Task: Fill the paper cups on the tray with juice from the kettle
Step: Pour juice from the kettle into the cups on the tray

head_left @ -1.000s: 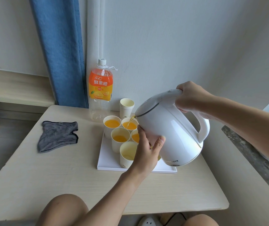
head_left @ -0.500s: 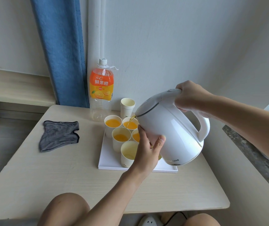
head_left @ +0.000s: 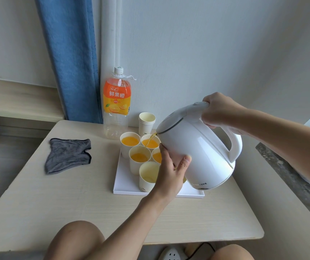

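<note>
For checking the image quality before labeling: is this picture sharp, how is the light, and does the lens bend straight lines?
Head view: sharp, with no motion blur on the kettle or the pouring stream. Head view: soft, even daylight, only faint shadows beside the tray, and a mild sheen on the kettle's side. Head view: wide-angle distortion tilts the curtain and the white pipe.

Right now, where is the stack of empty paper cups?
Head view, centre: the stack of empty cups stands near the wall, just right of the juice bottle and behind the filled cups on the tray.
</note>
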Demonstrator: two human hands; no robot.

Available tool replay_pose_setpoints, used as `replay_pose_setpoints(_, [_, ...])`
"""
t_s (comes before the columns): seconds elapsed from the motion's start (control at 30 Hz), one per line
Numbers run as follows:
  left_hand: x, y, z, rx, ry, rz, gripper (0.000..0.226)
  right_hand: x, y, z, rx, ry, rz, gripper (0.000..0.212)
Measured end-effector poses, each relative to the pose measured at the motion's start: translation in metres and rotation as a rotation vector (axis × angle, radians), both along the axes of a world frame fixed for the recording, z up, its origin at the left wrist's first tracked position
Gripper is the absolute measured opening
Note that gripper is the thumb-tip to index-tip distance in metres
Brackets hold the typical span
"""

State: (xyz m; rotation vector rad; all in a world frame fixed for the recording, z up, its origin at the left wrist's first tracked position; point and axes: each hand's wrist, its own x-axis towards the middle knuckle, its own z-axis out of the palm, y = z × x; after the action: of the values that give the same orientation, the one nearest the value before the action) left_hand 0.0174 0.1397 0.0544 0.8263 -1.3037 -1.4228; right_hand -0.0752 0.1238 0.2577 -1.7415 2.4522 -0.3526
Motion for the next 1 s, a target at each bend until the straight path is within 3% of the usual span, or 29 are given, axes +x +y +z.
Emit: replay_pose_setpoints(1.0, [-0.0004, 0.0006, 0.0019, -0.011, 0.015, -0.014, 0.066, -0.0021, -0.0014, -0.0005, -0.001, 0.015, 0.009, 0.023])
